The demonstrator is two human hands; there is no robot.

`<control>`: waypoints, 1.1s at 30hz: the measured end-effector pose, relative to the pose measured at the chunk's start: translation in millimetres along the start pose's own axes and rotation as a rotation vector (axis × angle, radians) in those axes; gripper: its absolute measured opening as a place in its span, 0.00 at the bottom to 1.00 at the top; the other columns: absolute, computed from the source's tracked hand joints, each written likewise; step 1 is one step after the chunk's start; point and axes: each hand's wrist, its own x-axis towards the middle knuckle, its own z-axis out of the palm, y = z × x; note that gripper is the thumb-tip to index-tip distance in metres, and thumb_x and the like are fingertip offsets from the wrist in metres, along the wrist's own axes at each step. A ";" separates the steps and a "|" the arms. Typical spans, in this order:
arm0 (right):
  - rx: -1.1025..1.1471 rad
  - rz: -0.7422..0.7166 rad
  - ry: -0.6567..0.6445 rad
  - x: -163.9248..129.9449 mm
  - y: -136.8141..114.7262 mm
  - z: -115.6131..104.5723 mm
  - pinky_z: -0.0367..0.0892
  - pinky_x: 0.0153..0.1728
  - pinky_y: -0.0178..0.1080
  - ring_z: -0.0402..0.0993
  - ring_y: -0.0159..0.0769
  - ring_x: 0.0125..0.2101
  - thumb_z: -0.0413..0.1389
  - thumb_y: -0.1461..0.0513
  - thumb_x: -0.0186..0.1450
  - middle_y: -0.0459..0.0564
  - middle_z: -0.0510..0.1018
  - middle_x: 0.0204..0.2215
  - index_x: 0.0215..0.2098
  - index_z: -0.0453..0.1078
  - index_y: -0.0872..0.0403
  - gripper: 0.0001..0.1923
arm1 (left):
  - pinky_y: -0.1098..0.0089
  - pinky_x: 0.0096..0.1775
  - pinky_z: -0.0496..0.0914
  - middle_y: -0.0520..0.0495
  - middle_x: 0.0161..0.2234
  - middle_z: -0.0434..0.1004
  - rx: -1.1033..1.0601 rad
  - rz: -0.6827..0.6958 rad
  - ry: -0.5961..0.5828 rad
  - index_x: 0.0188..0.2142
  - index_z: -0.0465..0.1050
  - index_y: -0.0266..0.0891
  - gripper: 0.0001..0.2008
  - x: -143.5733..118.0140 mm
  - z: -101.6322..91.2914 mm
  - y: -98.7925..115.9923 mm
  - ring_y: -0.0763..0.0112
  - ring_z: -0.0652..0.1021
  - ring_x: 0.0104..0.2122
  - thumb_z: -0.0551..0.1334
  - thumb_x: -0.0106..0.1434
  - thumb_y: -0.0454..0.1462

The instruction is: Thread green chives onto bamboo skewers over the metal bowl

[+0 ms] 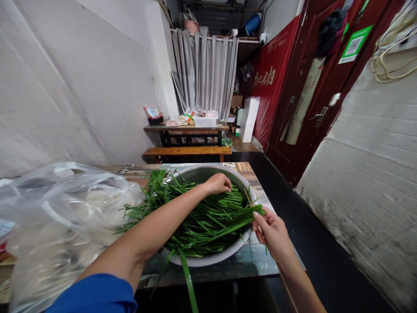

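left hand point(219, 183) curled down into the chives point(208, 217) at the bowl's point(208, 260) far side; right hand point(272, 230) pinching leaf tips at its right rim

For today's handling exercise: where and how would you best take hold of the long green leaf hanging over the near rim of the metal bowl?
Grip the leaf just below the bowl rim, coming from the table's near edge. That flat strip hangs free and apart from the tangled pile, probably easiest pinched.

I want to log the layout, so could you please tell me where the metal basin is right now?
In the head view, the metal basin sits on the near table, centre frame, heaped with green leaves, right of the clear plastic bag, between both hands.
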 end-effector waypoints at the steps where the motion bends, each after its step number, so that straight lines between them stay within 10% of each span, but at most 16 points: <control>1: 0.001 0.000 0.000 0.0 0.5 -0.3 0.44 0.06 0.26 0.53 0.21 0.06 0.57 0.53 0.56 0.39 0.67 0.13 0.30 0.64 0.55 0.14 | 0.78 0.29 0.63 0.51 0.25 0.77 0.030 0.024 -0.031 0.28 0.78 0.39 0.07 -0.5 1.1 -0.4 0.73 0.74 0.27 0.64 0.46 0.34; 17: -0.017 -0.005 -0.011 -1.0 -1.5 0.0 0.44 0.07 0.26 0.53 0.20 0.06 0.56 0.55 0.58 0.39 0.68 0.14 0.33 0.65 0.55 0.12 | 0.74 0.35 0.64 0.47 0.31 0.78 0.203 0.029 0.165 0.31 0.77 0.39 0.11 -10.4 -4.2 7.7 0.69 0.74 0.32 0.55 0.54 0.35; 27: -0.019 -0.045 -0.015 3.0 -0.5 2.0 0.44 0.06 0.25 0.54 0.19 0.06 0.56 0.54 0.59 0.39 0.68 0.14 0.26 0.62 0.55 0.12 | 0.77 0.22 0.61 0.52 0.18 0.70 -0.727 -0.220 0.034 0.33 0.73 0.31 0.13 -36.6 -1.7 44.2 0.80 0.66 0.17 0.54 0.49 0.30; 33: -0.023 -0.044 -0.019 2.9 -2.5 4.7 0.43 0.07 0.24 0.53 0.18 0.06 0.55 0.55 0.59 0.38 0.68 0.14 0.27 0.61 0.55 0.12 | 0.79 0.18 0.51 0.50 0.22 0.72 -0.927 -0.259 0.033 0.36 0.70 0.31 0.13 -43.5 4.9 50.2 0.85 0.61 0.14 0.59 0.49 0.33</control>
